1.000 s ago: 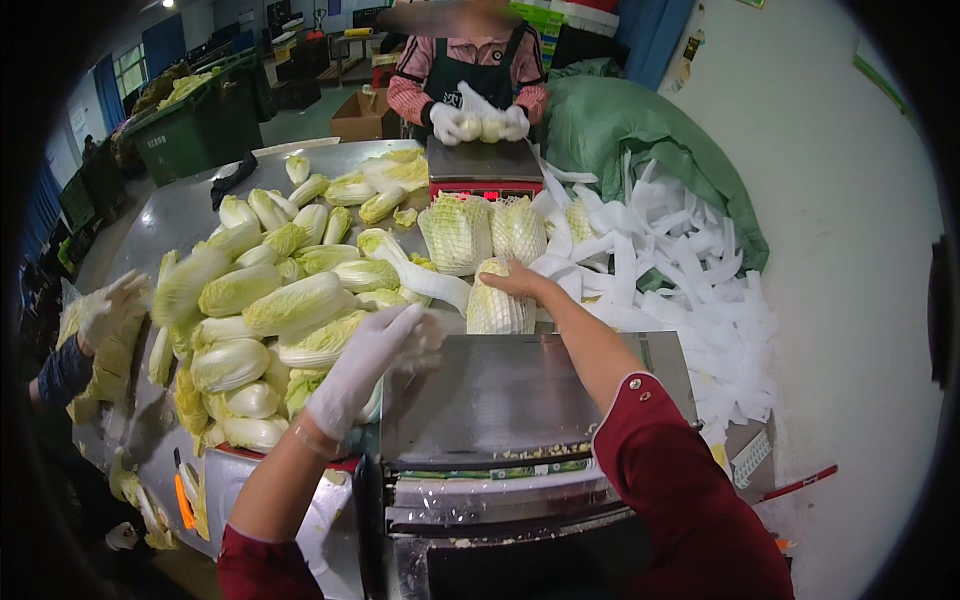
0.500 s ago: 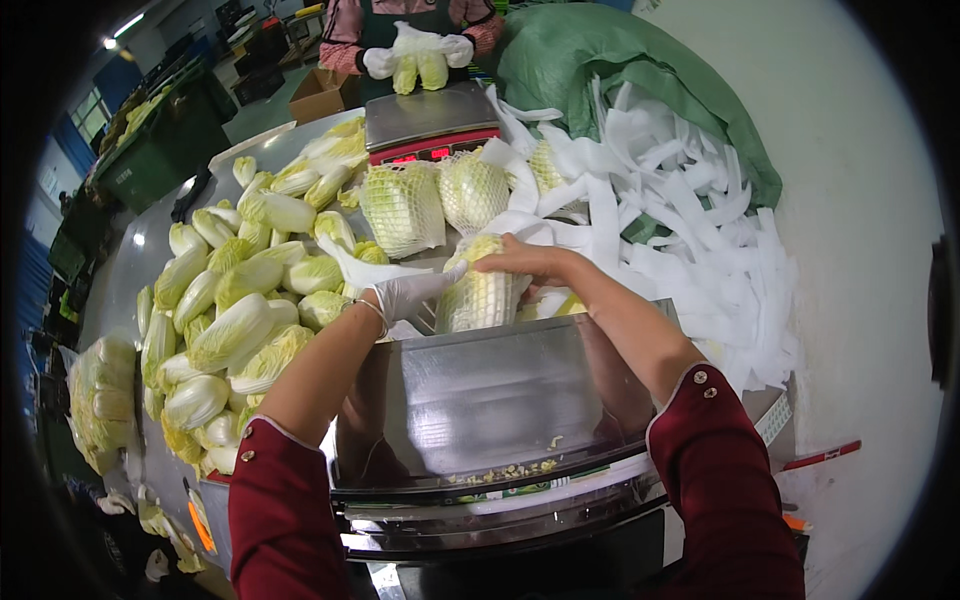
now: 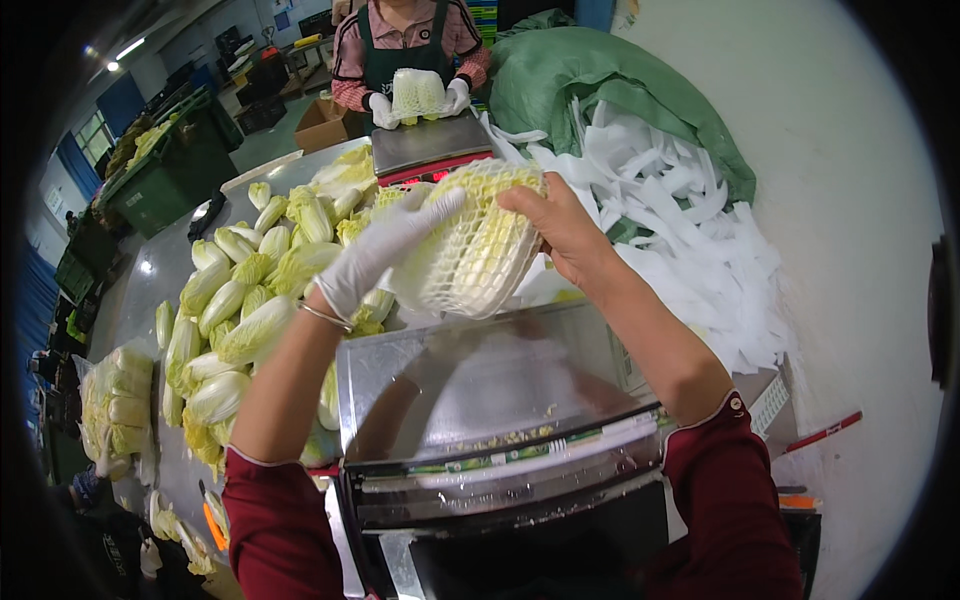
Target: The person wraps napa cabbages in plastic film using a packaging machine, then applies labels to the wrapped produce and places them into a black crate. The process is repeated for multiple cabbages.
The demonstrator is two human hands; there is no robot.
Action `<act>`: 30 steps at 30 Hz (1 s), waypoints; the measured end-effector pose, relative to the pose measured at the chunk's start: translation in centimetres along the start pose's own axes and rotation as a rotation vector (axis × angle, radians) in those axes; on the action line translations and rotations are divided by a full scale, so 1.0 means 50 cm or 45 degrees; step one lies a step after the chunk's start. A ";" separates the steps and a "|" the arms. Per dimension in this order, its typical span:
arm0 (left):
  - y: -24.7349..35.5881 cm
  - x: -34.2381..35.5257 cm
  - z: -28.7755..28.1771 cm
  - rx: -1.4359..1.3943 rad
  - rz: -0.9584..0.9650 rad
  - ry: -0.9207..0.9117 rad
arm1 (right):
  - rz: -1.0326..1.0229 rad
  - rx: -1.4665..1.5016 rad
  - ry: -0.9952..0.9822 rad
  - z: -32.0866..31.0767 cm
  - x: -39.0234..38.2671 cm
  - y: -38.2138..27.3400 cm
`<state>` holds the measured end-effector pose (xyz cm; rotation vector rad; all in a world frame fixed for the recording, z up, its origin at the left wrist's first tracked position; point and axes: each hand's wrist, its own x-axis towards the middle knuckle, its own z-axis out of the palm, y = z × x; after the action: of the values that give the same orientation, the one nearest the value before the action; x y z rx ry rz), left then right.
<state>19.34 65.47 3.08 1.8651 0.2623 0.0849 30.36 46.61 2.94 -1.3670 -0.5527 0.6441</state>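
Note:
A pale yellow napa cabbage bundle in white foam netting (image 3: pixel 480 250) is held up in the air over a steel wrapping machine (image 3: pixel 500 365). My gloved left hand (image 3: pixel 385 245) is closed against the bundle's left side. My bare right hand (image 3: pixel 560 225) grips its right side, thumb over the netting. Just beyond, partly hidden by the bundle, is a digital scale (image 3: pixel 425 145) with a red base. Loose cabbages (image 3: pixel 235 330) are piled to the left of the machine.
A co-worker (image 3: pixel 405 50) in a green apron holds a netted item at the scale. White foam nets (image 3: pixel 690 270) spill from a green sack (image 3: pixel 640 70) at right, near the wall. A bagged cabbage stack (image 3: pixel 115 400), another person and an orange-handled knife (image 3: pixel 215 525) are at left; green bins (image 3: pixel 160 185) stand behind.
My two hands have taken hold of the netted bundle and lifted it from beside the other bundles. The co-worker's item has shifted as well.

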 end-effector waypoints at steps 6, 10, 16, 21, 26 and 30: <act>0.099 -0.116 0.069 0.805 -0.032 -0.189 | -0.065 0.517 0.201 0.052 -0.273 0.062; 0.011 -0.194 0.192 1.067 0.254 0.058 | 0.154 0.061 0.243 0.015 -0.361 0.160; 0.063 -0.243 0.283 1.101 0.298 -0.059 | 0.088 -0.134 0.091 -0.116 -0.413 0.138; 0.007 -0.237 0.151 -0.119 0.099 -0.182 | -0.528 -0.713 0.271 -0.046 -0.339 0.083; -0.083 -0.291 0.160 -0.454 0.225 0.279 | -0.287 -0.708 -0.080 -0.021 -0.315 0.152; -0.146 -0.290 0.217 -0.953 0.136 0.417 | -0.336 -0.514 0.022 -0.044 -0.319 0.166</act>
<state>6.32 54.18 -6.09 1.1109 0.3032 0.4963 19.76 34.53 -5.40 -1.6366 -0.8658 0.3136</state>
